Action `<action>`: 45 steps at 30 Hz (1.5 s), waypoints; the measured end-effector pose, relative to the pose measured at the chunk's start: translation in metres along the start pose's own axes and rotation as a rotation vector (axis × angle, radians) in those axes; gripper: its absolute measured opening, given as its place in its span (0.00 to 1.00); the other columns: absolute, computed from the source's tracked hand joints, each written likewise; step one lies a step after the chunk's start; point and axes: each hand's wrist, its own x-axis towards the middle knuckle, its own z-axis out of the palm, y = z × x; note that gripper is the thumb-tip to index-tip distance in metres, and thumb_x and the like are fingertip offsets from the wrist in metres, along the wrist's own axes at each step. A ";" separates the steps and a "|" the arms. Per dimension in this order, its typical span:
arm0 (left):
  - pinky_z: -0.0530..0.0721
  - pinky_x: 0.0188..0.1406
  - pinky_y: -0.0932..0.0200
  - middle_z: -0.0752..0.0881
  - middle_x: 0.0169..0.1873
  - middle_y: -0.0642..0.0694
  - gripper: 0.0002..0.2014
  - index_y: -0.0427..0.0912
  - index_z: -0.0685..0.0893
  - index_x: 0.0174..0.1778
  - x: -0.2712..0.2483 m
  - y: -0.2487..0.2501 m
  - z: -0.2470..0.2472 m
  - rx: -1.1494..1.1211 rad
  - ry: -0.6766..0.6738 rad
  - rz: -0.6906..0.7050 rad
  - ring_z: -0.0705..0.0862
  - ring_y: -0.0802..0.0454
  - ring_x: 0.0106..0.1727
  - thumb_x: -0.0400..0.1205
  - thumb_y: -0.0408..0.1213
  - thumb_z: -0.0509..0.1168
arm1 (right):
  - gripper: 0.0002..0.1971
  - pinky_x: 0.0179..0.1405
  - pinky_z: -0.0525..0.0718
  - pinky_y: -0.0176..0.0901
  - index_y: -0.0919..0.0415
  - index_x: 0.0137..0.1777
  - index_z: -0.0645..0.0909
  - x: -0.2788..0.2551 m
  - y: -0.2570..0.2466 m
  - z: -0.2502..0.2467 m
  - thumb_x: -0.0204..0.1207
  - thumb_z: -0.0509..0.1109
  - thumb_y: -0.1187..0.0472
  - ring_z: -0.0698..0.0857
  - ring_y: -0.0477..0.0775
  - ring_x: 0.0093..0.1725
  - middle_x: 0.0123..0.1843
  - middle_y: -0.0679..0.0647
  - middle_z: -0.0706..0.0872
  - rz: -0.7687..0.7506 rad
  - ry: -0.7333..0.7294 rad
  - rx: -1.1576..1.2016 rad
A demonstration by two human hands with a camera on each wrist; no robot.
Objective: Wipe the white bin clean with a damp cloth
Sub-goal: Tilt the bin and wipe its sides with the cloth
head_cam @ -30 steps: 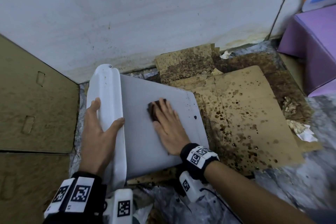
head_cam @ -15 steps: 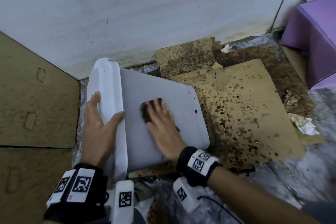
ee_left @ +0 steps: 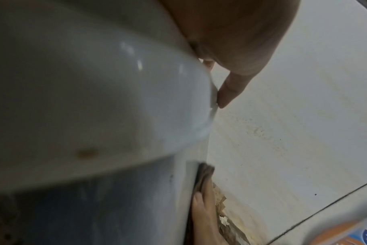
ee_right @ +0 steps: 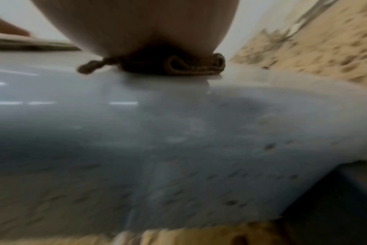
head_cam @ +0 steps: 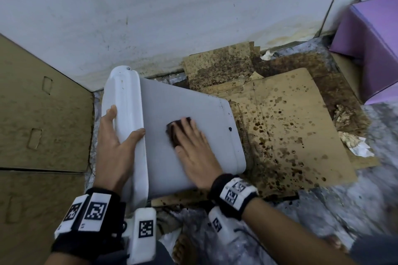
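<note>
The white bin (head_cam: 193, 109) lies on its side on the floor, rim to the left. My left hand (head_cam: 116, 142) clasps the rim, thumb (ee_left: 230, 89) on its inner edge and fingers over the outer face. My right hand (head_cam: 189, 135) lies flat on the bin's upturned side and presses a dark folded cloth (head_cam: 173, 133) under straight fingers. The right wrist view shows the cloth (ee_right: 178, 64) squashed beneath the palm on the wet, glossy bin wall (ee_right: 157, 132). A dark spot (head_cam: 230, 129) sits on the bin near its base.
Stained, spattered cardboard (head_cam: 290, 135) covers the floor right of the bin. Brown cardboard panels (head_cam: 43, 125) stand at the left, a white wall (head_cam: 172, 17) behind. A purple box (head_cam: 374, 38) is at the far right, with crumpled paper scraps (head_cam: 351, 142) near it.
My right hand has slid the cloth a little toward the rim across the bin's side. The left hand keeps its hold on the rim.
</note>
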 end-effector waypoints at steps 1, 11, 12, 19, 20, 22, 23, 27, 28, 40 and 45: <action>0.67 0.80 0.41 0.68 0.81 0.54 0.41 0.54 0.63 0.81 0.000 0.000 0.000 0.001 0.000 -0.001 0.68 0.51 0.80 0.71 0.50 0.69 | 0.27 0.83 0.38 0.56 0.43 0.83 0.39 0.006 0.016 -0.004 0.88 0.45 0.49 0.31 0.48 0.83 0.84 0.43 0.32 0.056 -0.006 -0.004; 0.70 0.77 0.38 0.71 0.78 0.56 0.37 0.64 0.65 0.75 0.003 -0.007 -0.002 -0.036 0.007 -0.003 0.71 0.51 0.78 0.69 0.54 0.71 | 0.27 0.83 0.41 0.60 0.50 0.85 0.42 0.045 0.127 -0.028 0.88 0.44 0.50 0.37 0.56 0.85 0.87 0.51 0.37 0.585 0.038 0.154; 0.71 0.76 0.38 0.71 0.78 0.57 0.37 0.67 0.65 0.74 0.003 -0.007 -0.002 -0.042 0.001 -0.005 0.72 0.51 0.78 0.68 0.55 0.71 | 0.27 0.83 0.41 0.60 0.51 0.85 0.43 0.046 0.128 -0.027 0.88 0.45 0.51 0.37 0.57 0.85 0.87 0.52 0.38 0.592 0.054 0.166; 0.68 0.79 0.39 0.68 0.79 0.58 0.39 0.59 0.63 0.78 0.002 -0.008 -0.003 -0.020 -0.007 0.027 0.69 0.53 0.79 0.70 0.53 0.69 | 0.27 0.81 0.32 0.46 0.43 0.83 0.40 0.037 0.083 -0.021 0.86 0.42 0.47 0.32 0.46 0.83 0.86 0.46 0.37 0.072 0.028 0.055; 0.67 0.79 0.38 0.68 0.79 0.58 0.39 0.59 0.63 0.78 0.002 -0.007 -0.003 -0.012 -0.007 0.027 0.68 0.53 0.79 0.70 0.52 0.69 | 0.26 0.80 0.31 0.44 0.42 0.82 0.40 0.038 0.077 -0.020 0.87 0.43 0.47 0.32 0.44 0.83 0.86 0.44 0.36 -0.003 0.009 0.048; 0.68 0.79 0.38 0.68 0.79 0.57 0.38 0.57 0.63 0.79 0.002 -0.007 -0.004 0.004 -0.008 0.024 0.69 0.52 0.79 0.71 0.51 0.69 | 0.25 0.81 0.32 0.44 0.40 0.82 0.41 0.046 0.075 -0.021 0.88 0.45 0.49 0.32 0.42 0.83 0.85 0.42 0.36 -0.052 0.000 0.034; 0.68 0.78 0.37 0.68 0.79 0.57 0.38 0.57 0.63 0.79 0.001 -0.006 -0.004 0.006 -0.010 0.022 0.68 0.52 0.79 0.71 0.51 0.69 | 0.25 0.81 0.33 0.45 0.40 0.81 0.40 0.053 0.080 -0.022 0.88 0.45 0.49 0.32 0.43 0.83 0.84 0.41 0.35 -0.033 0.009 0.012; 0.68 0.79 0.38 0.67 0.79 0.58 0.38 0.56 0.63 0.79 0.001 -0.003 -0.004 -0.006 -0.023 0.022 0.68 0.53 0.80 0.72 0.50 0.69 | 0.26 0.83 0.38 0.59 0.46 0.84 0.39 0.082 0.120 -0.033 0.88 0.42 0.49 0.37 0.53 0.84 0.86 0.48 0.37 0.247 0.021 -0.027; 0.68 0.79 0.39 0.67 0.79 0.59 0.38 0.56 0.63 0.79 0.001 -0.003 -0.003 -0.001 -0.022 0.022 0.68 0.53 0.80 0.72 0.50 0.69 | 0.26 0.83 0.39 0.61 0.47 0.84 0.40 0.087 0.131 -0.038 0.88 0.42 0.49 0.38 0.55 0.85 0.86 0.51 0.39 0.346 0.012 -0.001; 0.68 0.79 0.40 0.69 0.78 0.55 0.39 0.53 0.65 0.79 0.006 -0.008 -0.003 0.001 0.008 0.010 0.68 0.54 0.80 0.70 0.52 0.70 | 0.27 0.81 0.33 0.62 0.49 0.85 0.43 0.087 0.078 -0.041 0.89 0.47 0.53 0.34 0.56 0.84 0.86 0.52 0.38 0.258 -0.012 0.206; 0.68 0.79 0.41 0.70 0.79 0.55 0.38 0.52 0.65 0.78 0.006 -0.008 -0.004 -0.004 0.015 0.000 0.69 0.54 0.79 0.72 0.49 0.71 | 0.27 0.80 0.35 0.56 0.48 0.84 0.45 0.094 0.025 -0.033 0.89 0.49 0.52 0.35 0.54 0.84 0.86 0.49 0.39 -0.007 -0.028 0.180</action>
